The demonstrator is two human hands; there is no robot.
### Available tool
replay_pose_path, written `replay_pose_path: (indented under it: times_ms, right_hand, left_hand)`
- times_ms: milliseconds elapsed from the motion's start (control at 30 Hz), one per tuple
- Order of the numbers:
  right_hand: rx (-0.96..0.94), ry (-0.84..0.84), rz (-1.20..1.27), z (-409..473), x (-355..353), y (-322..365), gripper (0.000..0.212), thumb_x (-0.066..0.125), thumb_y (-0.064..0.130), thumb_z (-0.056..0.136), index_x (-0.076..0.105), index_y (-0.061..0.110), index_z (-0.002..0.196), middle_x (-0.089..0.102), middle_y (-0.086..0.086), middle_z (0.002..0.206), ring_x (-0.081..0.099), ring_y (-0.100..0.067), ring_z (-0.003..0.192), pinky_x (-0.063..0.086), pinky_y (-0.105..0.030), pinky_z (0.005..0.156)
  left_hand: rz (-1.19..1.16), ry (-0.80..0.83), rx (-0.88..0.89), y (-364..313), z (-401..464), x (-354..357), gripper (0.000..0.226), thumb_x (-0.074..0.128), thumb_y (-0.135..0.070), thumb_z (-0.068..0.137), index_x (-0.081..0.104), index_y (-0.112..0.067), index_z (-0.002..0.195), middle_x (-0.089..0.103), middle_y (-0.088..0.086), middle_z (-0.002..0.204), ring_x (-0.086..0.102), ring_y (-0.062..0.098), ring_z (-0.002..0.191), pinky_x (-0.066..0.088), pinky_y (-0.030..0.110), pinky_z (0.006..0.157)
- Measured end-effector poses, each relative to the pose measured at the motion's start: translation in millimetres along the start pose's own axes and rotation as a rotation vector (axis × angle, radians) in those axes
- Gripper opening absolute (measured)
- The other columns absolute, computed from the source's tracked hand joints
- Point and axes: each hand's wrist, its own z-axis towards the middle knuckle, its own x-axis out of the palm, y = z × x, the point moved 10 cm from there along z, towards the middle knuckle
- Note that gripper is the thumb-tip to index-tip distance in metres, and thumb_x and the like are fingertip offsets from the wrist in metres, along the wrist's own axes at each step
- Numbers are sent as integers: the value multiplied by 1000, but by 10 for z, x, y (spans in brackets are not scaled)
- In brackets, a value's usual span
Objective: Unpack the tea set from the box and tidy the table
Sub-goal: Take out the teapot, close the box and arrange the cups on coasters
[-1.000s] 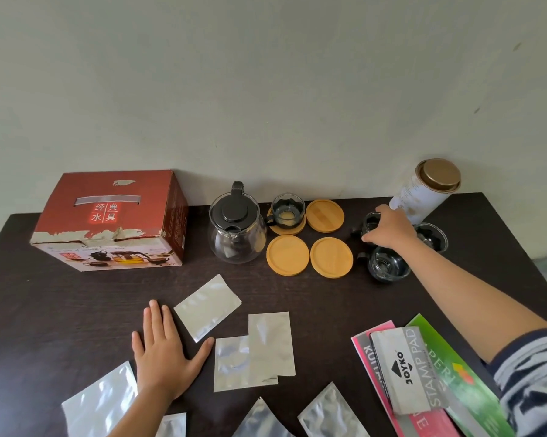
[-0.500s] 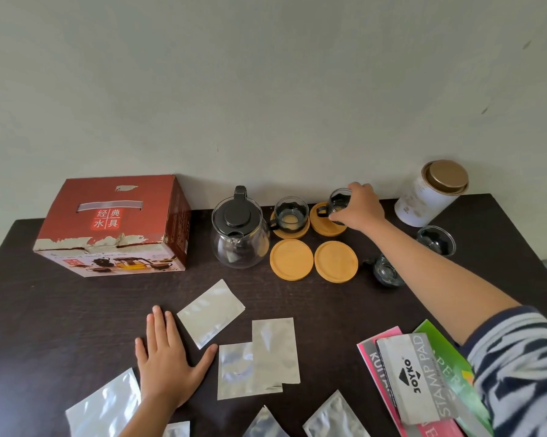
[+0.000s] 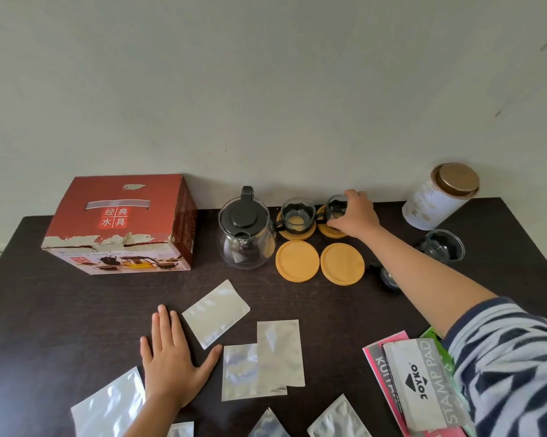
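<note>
right hand gripping glass cup, arm outstretched

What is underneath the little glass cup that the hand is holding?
A round wooden coaster lies under the glass cup gripped by the right hand. The hand covers the coaster's right part, so whether the cup is fully set down is unclear.

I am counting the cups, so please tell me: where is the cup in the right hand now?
In the head view, the glass cup stands on the back right coaster, gripped by the right hand, beside the other cup.
</note>
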Motion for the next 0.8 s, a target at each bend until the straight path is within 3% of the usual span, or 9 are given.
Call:
replay_pose_path:
  times_ms: [167,367,667,800]
  right_hand:
    - [-18,87,-34,-87,-49,-8,102,83,35,70,22,11,147,31,-13,147,37,-32,133,44,-42,95]
    - [-28,137,-101,-345,-355,-212,92,80,37,72,29,9,144,35,-17,144,43,-32,128,44,-39,97]
    - [168,173,-229,-957,-425,-1007,92,76,47,74,29,9,144,35,-20,144,40,-36,130,42,-43,100]
    - [269,106,-98,-1118,-265,-1212,96,78,44,73,25,12,147,32,-20,145,33,-38,134,40,-46,101]
  left_hand:
    - [-9,-3,2,-7,4,-18,121,7,-90,65,14,-3,148,-3,11,158,-4,26,146,14,53,113]
    - [-23,-15,2,-11,6,-36,120,13,-89,65,16,-2,148,-1,12,158,-2,26,146,14,54,113]
    - [-20,-28,19,-42,-10,-59,122,13,-89,64,18,-1,147,3,14,158,1,29,146,14,55,113]
    - [-35,-30,27,-37,-19,-35,121,16,-89,64,18,0,147,3,14,158,0,28,146,15,55,112]
